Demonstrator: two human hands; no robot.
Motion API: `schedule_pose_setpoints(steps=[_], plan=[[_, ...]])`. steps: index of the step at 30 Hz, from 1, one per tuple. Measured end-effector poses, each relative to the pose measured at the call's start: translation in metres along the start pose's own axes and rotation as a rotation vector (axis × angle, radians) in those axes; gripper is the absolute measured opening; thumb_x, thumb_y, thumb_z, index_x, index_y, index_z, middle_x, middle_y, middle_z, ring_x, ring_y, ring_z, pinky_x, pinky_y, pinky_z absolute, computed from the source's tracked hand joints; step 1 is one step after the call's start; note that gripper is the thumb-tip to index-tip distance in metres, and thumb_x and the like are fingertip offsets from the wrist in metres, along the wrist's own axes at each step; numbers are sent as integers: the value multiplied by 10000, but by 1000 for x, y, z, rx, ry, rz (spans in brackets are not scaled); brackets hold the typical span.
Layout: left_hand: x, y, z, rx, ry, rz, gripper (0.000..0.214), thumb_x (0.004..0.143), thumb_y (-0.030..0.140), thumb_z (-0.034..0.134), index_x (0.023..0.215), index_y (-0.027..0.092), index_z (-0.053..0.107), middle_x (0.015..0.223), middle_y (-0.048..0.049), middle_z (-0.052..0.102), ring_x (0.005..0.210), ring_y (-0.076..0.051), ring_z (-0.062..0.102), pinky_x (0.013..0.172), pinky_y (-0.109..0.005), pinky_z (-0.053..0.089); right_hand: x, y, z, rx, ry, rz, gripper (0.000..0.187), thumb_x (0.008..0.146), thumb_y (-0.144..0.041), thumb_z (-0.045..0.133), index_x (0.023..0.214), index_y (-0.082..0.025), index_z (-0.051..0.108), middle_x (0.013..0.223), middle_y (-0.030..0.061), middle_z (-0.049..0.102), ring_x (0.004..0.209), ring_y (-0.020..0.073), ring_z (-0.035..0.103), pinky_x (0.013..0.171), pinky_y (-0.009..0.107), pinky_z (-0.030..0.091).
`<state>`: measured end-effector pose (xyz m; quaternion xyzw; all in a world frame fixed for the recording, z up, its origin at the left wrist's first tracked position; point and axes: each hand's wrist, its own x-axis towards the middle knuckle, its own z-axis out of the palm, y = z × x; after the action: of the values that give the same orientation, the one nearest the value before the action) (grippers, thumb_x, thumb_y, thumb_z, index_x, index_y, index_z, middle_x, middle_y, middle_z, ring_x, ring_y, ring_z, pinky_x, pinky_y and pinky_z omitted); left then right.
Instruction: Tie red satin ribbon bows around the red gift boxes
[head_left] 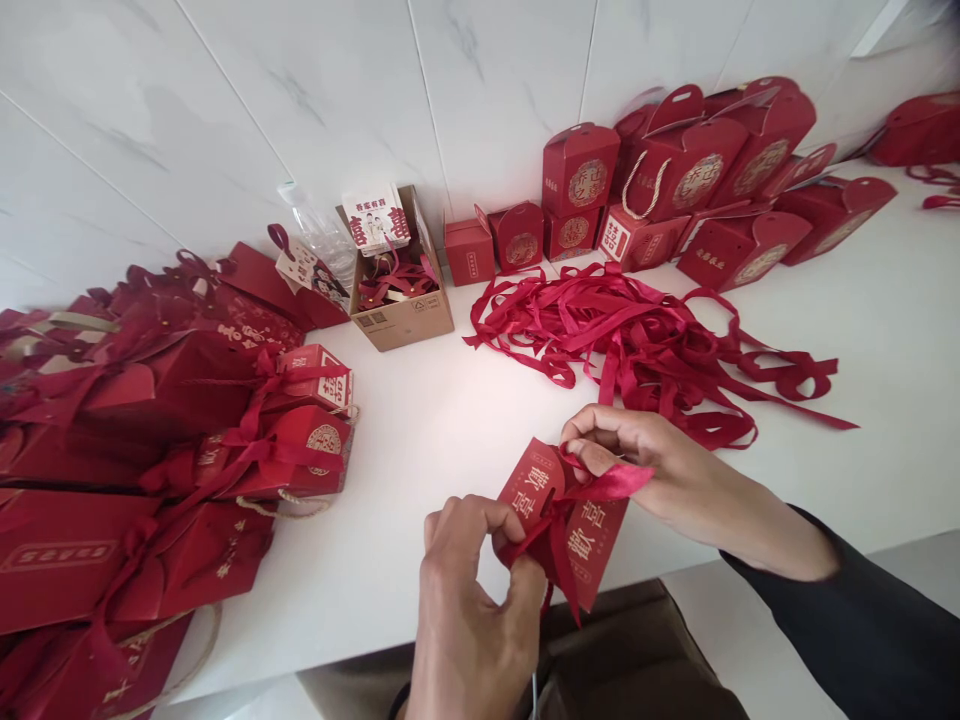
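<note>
A small red gift box [589,540] with pale Chinese lettering is at the table's front edge, between my hands. Red ribbon [553,525] crosses its top in a bow-like knot, with one tail hanging down the front. My left hand [484,570] pinches a loop of this ribbon at the box's left side. At the upper right, my right hand [637,455] pinches another part of the ribbon, and a short end sticks out past the fingers. The far side of the box is hidden.
Finished-looking red boxes with bows [172,400] are piled at left. A cardboard carton [405,320] holds cards and ribbon pieces. Loose red ribbons [615,325] lie in a heap beyond my hands. Several red boxes [581,170] line the wall; a clear plastic bottle [315,225] stands behind the carton.
</note>
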<state>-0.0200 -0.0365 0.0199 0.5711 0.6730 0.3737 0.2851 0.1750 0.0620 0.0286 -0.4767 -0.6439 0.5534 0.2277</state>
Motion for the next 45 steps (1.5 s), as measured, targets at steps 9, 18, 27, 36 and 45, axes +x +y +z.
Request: schedule_pose_setpoints(steps=[9,18,27,36,45], plan=[[30,0,-19,-109,-147,227,174,996,241,556,1128,322,636,1226,-17,623,1240,-203,556,1008,-344,459,-46,-12,11,-298,356,-80,331,1021,-568,549,876,-272,574,652,-42,555,556,156,527,506,268,420],[69,1,-2,-318,-405,143,86,935,196,608,890,223,677,1174,-45,691,1176,-212,639,1056,-390,449,-55,0,50,-657,239,-298,133,962,-175,497,874,-274,500,783,-34,610,534,161,574,512,313,441],[75,2,-6,-305,-551,79,190,961,338,654,1132,262,686,1474,-50,579,1375,-254,529,1140,-431,385,-51,-4,58,-738,360,-402,104,947,-213,512,851,-253,502,734,-9,621,553,195,617,516,331,461],[97,-9,-4,-291,-646,81,85,926,289,670,912,207,656,954,-8,681,933,-178,612,920,-359,448,-53,-5,50,-662,214,-309,161,902,-111,433,830,-254,445,760,-31,569,633,162,582,552,294,440],[82,-12,-3,-268,-495,113,69,946,245,609,889,210,627,951,-21,676,935,-182,617,922,-366,470,-71,-6,19,-488,19,-200,117,897,-154,536,877,-269,519,821,-11,648,668,182,632,572,282,516]])
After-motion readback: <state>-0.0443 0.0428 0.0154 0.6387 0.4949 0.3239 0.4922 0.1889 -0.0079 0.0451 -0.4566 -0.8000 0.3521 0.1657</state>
